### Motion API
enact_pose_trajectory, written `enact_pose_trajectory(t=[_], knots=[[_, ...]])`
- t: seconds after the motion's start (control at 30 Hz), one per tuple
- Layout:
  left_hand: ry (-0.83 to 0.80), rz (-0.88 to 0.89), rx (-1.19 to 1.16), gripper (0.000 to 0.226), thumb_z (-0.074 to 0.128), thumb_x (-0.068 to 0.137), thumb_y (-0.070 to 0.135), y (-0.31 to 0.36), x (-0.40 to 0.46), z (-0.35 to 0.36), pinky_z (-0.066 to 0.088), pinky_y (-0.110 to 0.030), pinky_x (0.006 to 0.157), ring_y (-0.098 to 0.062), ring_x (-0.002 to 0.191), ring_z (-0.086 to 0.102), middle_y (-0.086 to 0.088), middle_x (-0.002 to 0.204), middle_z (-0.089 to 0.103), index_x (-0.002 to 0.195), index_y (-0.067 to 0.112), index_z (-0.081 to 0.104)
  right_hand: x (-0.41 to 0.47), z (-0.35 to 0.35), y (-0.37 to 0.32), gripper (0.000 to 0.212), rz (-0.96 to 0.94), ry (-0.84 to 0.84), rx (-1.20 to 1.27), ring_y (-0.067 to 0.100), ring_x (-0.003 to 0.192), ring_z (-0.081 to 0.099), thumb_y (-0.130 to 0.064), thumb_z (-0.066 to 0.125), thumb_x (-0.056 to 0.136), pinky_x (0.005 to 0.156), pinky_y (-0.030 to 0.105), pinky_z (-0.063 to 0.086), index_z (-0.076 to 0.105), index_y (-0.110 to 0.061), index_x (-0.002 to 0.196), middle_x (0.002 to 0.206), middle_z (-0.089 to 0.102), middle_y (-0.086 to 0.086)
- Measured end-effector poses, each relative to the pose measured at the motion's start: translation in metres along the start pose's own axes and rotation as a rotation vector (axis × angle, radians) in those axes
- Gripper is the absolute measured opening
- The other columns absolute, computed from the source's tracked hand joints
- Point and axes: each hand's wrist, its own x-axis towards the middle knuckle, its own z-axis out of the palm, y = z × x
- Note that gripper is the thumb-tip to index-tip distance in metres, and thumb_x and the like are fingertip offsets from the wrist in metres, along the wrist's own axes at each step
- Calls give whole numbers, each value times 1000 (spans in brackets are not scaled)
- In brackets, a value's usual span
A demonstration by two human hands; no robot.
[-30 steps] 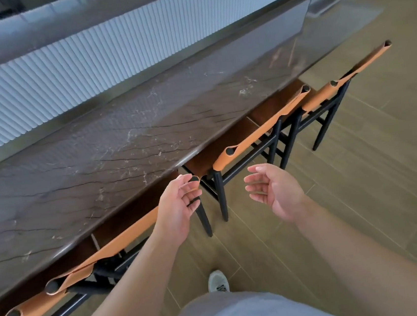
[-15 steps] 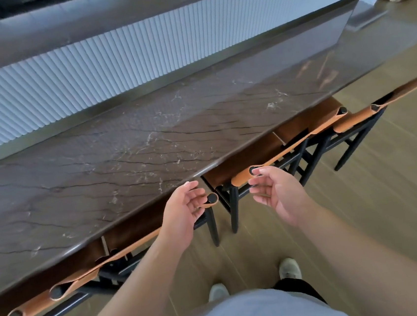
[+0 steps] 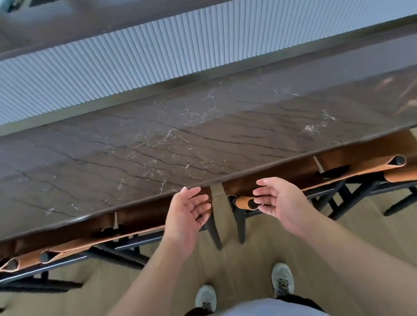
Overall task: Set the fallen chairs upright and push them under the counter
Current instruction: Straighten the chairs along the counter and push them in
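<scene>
Head view: four chairs (image 3: 320,182), two hands (image 3: 186,213).

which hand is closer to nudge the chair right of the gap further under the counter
Right. The right hand has its fingertips at that chair's tan backrest end; the left hand sits across the gap by the other chair.

Your two forearms reach forward side by side. Your left hand (image 3: 186,215) and right hand (image 3: 277,200) face each other, palms inward (thumbs uppermost), fingers loosely spread and lightly bent, gripping nothing, with a gap between them.
</scene>
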Motion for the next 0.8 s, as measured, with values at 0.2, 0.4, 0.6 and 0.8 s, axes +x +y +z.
enact_pose_trajectory(t=[0.2,0.4,0.6,0.8], knots=[[79,56,-67,46,38,101,46,-14,-8,17,46,-35,75,-22,81,64,-8,96,72,110,14,69,24,-26,-7,8,-86,-100,-175,22,71,64,-13,57,95,66,33,54,64,-9,94,86,69,9],[180,230,422,22,55,99,34,-26,-1,20,47,-23,68,-13,83,62,0,99,66,112,18,63,25,-27,3,11,-567,-160,-958,14,88,58,-24,57,92,69,21,42,59,-22,102,97,61,-5],[107,429,1183,44,65,89,38,-37,25,-9,46,-31,93,-12,108,53,10,117,53,130,31,51,35,-23,24,34,-881,-151,-1550,21,105,58,-31,57,94,85,32,46,55,-22,126,117,59,-2],[86,505,1941,38,54,91,21,-35,40,-20,39,-37,94,-22,115,49,3,123,52,127,33,54,45,-16,34,44,-981,-102,-1836,25,111,56,-35,56,97,81,36,46,45,-18,136,122,57,3]])
